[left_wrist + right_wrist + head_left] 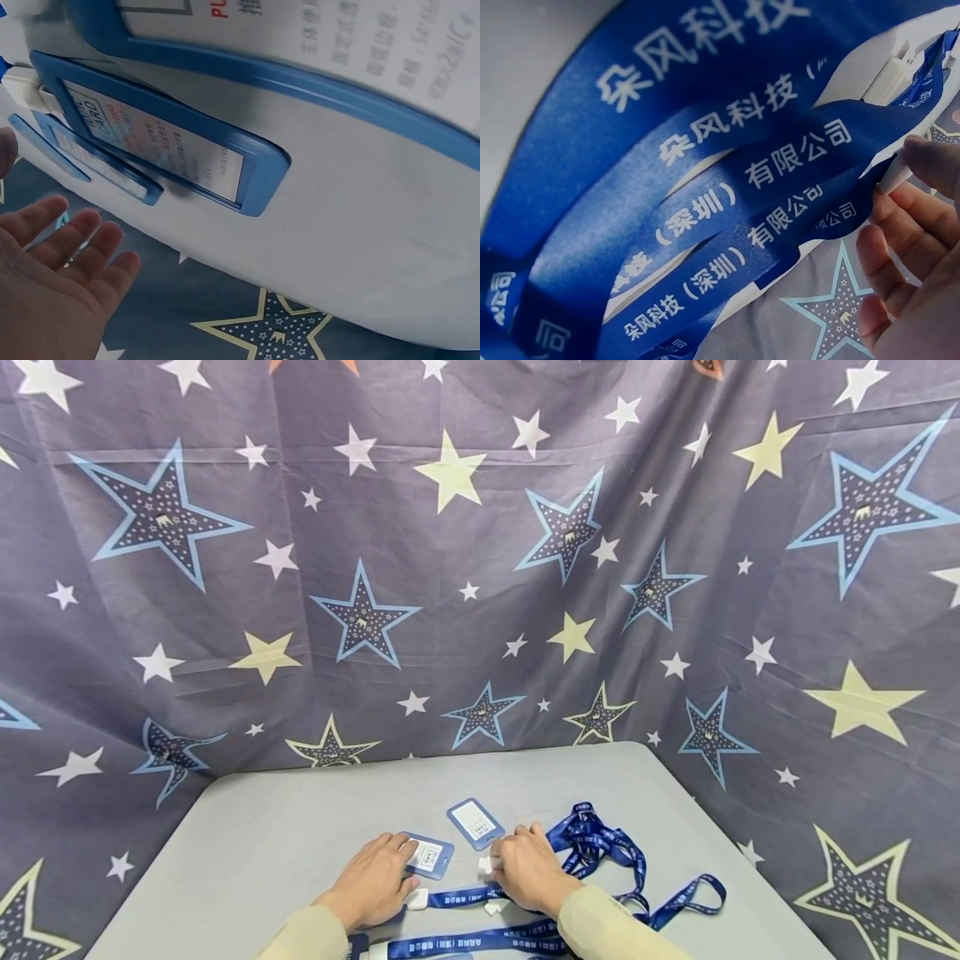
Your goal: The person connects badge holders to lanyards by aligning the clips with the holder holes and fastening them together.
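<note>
Left hand (372, 877): left of the far badge holder (476, 823) and nearer the person; its fingers lie over the left end of the other badge holder. The grip is apart, fingers loosely bent and thumb clear of them; whether the fingertips touch the badge cannot be told.
Left badge holder (430, 856): flat on the counter (300, 827), left of the far badge holder and nearer the person; long axis roughly left to right, slotted end pointing right and slightly toward the person.
Middle lanyard (461, 897): nearer the person than the far badge holder; strap runs left to right, the white clip at its end (417, 900) pointing left, beside the left thumb.
Far badge holder: long axis slanting from far left to near right, slotted end pointing toward the right hand.
Near lanyard (480, 942): nearest the person of these, below the far badge holder, its length left to right.
Held white clip (486, 866): just nearer the person than the far badge holder, jutting left from the fingertips.
Right hand (534, 864): right of the far badge holder and nearer the person; grip together, thumb and index finger pinching 1 clip.
Lanyard pile (592, 839): right of the far badge holder, straps looped and crossing in several directions.
</note>
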Demonstrator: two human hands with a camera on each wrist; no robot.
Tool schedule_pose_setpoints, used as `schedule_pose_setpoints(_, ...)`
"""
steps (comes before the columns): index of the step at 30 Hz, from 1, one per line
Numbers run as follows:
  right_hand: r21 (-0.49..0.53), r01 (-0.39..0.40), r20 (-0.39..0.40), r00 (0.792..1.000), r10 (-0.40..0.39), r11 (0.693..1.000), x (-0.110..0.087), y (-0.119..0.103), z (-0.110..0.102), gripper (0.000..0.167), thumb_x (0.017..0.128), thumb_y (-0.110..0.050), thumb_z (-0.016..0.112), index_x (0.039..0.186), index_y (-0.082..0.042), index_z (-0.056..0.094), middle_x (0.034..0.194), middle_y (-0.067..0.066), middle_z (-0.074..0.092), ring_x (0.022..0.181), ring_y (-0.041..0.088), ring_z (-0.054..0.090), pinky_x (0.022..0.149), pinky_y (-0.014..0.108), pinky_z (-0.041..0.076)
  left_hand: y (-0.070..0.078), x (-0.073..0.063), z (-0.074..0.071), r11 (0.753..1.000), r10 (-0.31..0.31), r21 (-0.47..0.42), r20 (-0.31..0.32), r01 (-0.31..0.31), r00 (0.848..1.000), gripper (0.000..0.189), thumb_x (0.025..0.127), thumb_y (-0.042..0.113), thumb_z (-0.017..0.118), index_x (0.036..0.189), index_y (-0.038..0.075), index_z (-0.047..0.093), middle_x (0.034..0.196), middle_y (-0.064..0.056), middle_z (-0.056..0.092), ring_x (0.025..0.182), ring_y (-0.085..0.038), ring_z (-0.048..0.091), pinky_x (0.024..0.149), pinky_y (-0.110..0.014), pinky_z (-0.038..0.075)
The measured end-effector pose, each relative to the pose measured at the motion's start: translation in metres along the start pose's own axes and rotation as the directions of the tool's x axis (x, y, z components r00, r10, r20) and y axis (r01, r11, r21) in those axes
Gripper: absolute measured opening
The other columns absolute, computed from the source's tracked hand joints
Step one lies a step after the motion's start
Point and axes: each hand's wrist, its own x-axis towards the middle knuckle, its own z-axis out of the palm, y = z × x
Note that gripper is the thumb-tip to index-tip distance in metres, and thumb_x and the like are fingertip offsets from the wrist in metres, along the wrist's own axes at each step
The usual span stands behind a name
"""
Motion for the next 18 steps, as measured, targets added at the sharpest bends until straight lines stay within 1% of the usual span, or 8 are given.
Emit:
schedule_pose_setpoints(6,-0.004,0.003,-0.007,1.0,-0.003,1.0,0.0,0.001,0.0,0.029,0.083,-0.029,0.084,0.069,-0.026,0.058,0.07,-0.016,0.059,0.066,0.01,0.037,0.07,0.029,0.028,-0.001,0.007,0.002,1.0,-0.01,0.004,0.006,0.01,1.0,0.053,0.092,0.031,0.074,0.133,-0.001,0.061,0.135,-0.02,0.06,0.128,-0.039,0.054,0.112,-0.056,0.041)
schedule_pose_setpoints(12,-0.001,-0.004,0.003,1.0,0.004,1.0,0.0,0.0,-0.001,0.024,0.084,-0.03,0.084,0.073,-0.026,0.063,0.073,-0.016,0.062,0.067,0.01,0.038,0.071,0.029,0.028,-0.001,0.014,0.003,1.0,0.004,0.005,0.013,-0.005,1.0,0.055,0.091,0.029,0.076,0.133,-0.002,0.059,0.134,-0.02,0.06,0.127,-0.039,0.055,0.113,-0.055,0.041)
schedule_pose_setpoints(15,0.002,-0.003,0.007,1.0,0.003,1.0,0.0,0.0,-0.002,0.024,0.084,-0.03,0.084,0.072,-0.026,0.063,0.074,-0.016,0.063,0.067,0.01,0.038,0.071,0.029,0.028,-0.003,0.017,0.004,1.0,0.003,0.021,0.033,-0.004,0.999,0.058,0.091,0.03,0.075,0.135,-0.003,0.058,0.136,-0.02,0.059,0.128,-0.039,0.054,0.114,-0.055,0.04)
schedule_pose_setpoints(18,0.002,0.006,0.005,1.0,-0.006,1.0,0.0,-0.001,-0.004,0.027,0.084,-0.029,0.084,0.07,-0.027,0.061,0.074,-0.016,0.063,0.067,0.01,0.038,0.071,0.029,0.028,-0.004,0.021,0.005,1.0,-0.011,0.03,0.065,0.009,0.998,0.059,0.091,0.03,0.075,0.137,-0.003,0.057,0.139,-0.021,0.058,0.131,-0.04,0.052,0.115,-0.055,0.038)
